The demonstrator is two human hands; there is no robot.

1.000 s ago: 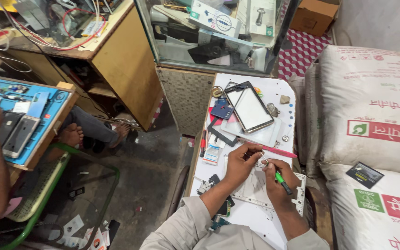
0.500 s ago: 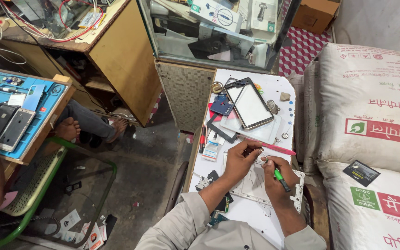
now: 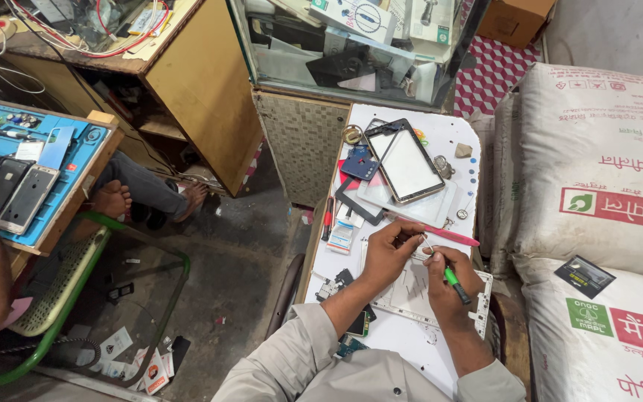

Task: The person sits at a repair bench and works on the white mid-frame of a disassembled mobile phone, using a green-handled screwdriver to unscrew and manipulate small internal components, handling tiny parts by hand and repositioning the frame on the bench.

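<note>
A green-handled screwdriver [image 3: 452,277] is pinched in the closed fingers [image 3: 440,262] of the right hand [image 3: 452,286], its thin shaft pointed toward 11 o'clock. At that tip the left hand [image 3: 388,253] is met, its fingers curled down and pressed on the white phone frame [image 3: 411,294]; whether anything is pinched there cannot be told. The one frame lies flat under both hands on the white table [image 3: 440,134]. At 12 o'clock one phone screen panel [image 3: 405,161] is seen, and one pink tool [image 3: 448,235] just beside the hands. Two phones [image 3: 16,192] rest on a blue mat [image 3: 61,152] at 9 o'clock. Against half a second ago, both hands are found in the same place.
</note>
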